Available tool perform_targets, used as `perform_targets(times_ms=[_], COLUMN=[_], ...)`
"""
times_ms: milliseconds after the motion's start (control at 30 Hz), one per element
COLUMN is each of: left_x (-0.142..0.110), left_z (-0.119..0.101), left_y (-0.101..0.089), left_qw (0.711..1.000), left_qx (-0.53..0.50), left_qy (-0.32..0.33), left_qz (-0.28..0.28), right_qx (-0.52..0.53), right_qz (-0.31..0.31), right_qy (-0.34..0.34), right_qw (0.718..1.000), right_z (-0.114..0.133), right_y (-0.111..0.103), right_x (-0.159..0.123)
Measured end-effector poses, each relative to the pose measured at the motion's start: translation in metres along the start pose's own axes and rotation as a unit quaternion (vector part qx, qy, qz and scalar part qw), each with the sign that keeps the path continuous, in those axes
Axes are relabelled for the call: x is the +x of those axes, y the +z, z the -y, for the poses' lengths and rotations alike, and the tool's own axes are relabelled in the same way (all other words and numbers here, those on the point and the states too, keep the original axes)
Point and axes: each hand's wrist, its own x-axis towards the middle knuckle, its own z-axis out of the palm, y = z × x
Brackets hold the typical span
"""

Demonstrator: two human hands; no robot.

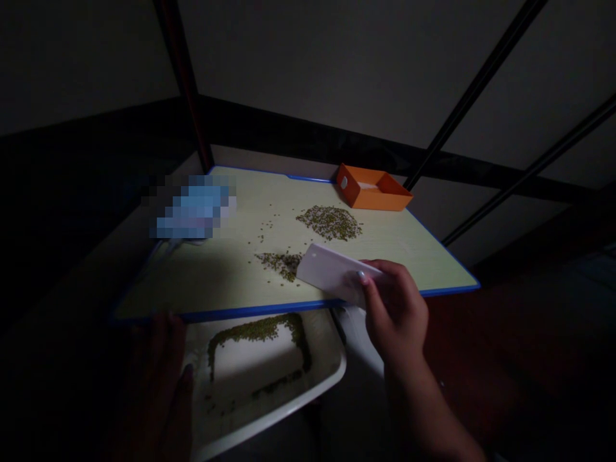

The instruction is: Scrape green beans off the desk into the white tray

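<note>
My right hand [397, 314] is closed round a thin white plastic scraper [332, 273] with a small hole near one corner. The scraper's left end is against a small heap of mung beans [282, 263] on the pale tabletop. Farther back lies a bigger pile of mung beans [330, 221], with loose ones scattered to its left. Below the near edge, a white tray [332, 378] has mung beans gathered along its inner sides and a bare middle. In deep shadow, my left hand [166, 378] grips the tray's left side, its thumb at the rim.
The small table [399, 256] has a raised blue edge. An orange open box [380, 200] stands at its back right corner. A blurred-out blue item [195, 208] lies at the left. Behind the table rises a panelled wall [308, 58] with dark strips.
</note>
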Motion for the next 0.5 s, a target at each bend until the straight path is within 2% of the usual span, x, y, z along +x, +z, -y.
perform_targets(times_ms=[233, 500], left_x=[0.0001, 0.0016], left_z=[0.0026, -0.0011], left_y=[-0.0003, 0.0000], left_qw=[1.000, 1.000], left_qx=[-0.003, 0.003], left_qy=[0.009, 0.018], left_qz=[-0.012, -0.018], right_qx=[0.019, 0.038], right_qz=[0.007, 0.021], right_qy=[-0.016, -0.009], right_qw=[1.000, 0.999], right_z=[0.0028, 0.0048], right_y=[0.0075, 0.0039], right_x=[-0.0017, -0.0046])
